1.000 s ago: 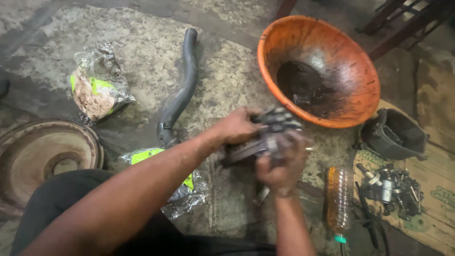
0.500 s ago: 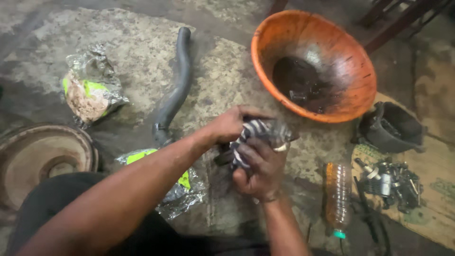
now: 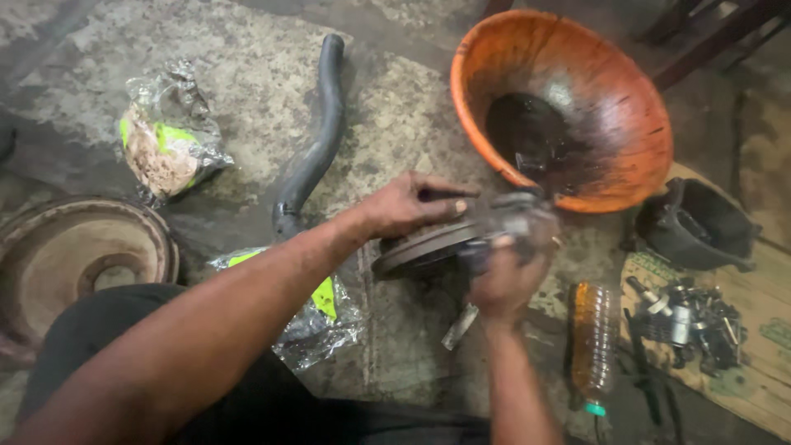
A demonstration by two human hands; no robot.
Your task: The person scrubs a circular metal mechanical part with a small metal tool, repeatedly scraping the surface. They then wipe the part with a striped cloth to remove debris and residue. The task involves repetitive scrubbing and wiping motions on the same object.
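A round, greasy metal disc [image 3: 428, 245], which looks like a clutch or pressure plate, is held tilted above the stained concrete floor [image 3: 247, 74], just in front of an orange basin [image 3: 568, 99]. It is motion-blurred on its right side, so its finer parts cannot be told. As a judgement, the work on it is in the middle: the part is off the floor and in both hands, dirty and dark, with nothing about it showing that it is cleaned or fitted anywhere.

The left hand [image 3: 408, 204] lies over the upper rim of the disc, fingers stretched and only lightly curled, pressing it from above. The right hand [image 3: 504, 268] is closed around the blurred right side of the part from below, fingers wrapped tight; a thin metal piece [image 3: 459, 326] hangs under it.

The basin holds dark oily liquid at its bottom. A black rubber hose [image 3: 317, 140] lies to the left of it. Two crumpled clear plastic bags with green print lie nearby, one [image 3: 165, 136] farther left and one [image 3: 317, 309] beside the person's arm. A rusty round drum [image 3: 78, 259] sits at far left. To the right are an amber plastic bottle [image 3: 593, 342], a black plastic container [image 3: 696, 222] and a heap of bolts and sockets [image 3: 688, 317] on cardboard.
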